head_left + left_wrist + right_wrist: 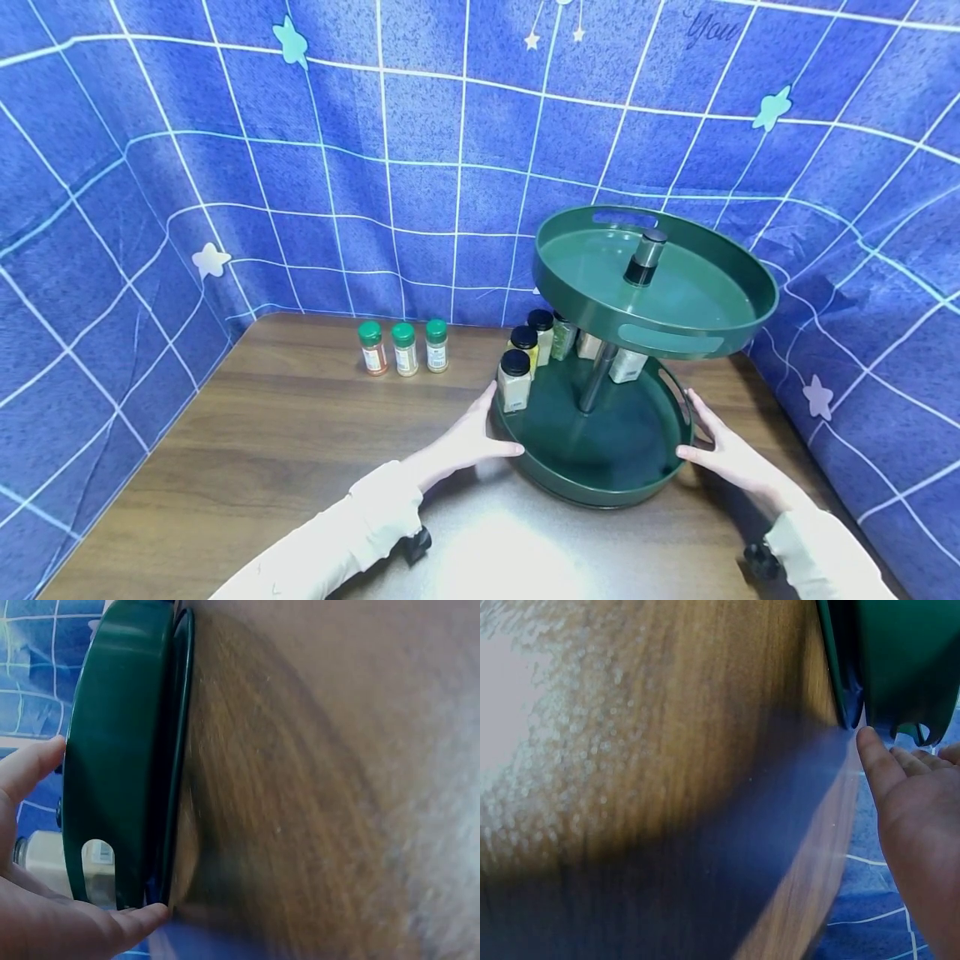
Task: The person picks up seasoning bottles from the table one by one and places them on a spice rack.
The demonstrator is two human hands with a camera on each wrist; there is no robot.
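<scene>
A green two-tier round stand has a lower tray and a tilted-looking upper tray, joined by a metal post. At the lower tray's left side, my left hand touches the rim with fingers and thumb spread wide. My right hand is at the opposite side, near the handle slot, its fingers fairly straight and the thumb by the front wall. Black-lidded spice jars stand in the lower tray, among them a pale one, a yellow one and a green one. The upper tray partly hides the rear jars.
Three green-capped spice bottles stand in a row on the wooden table, left of the stand: a reddish bottle and two pale ones, the middle bottle and right bottle. A blue gridded curtain encloses the back and sides.
</scene>
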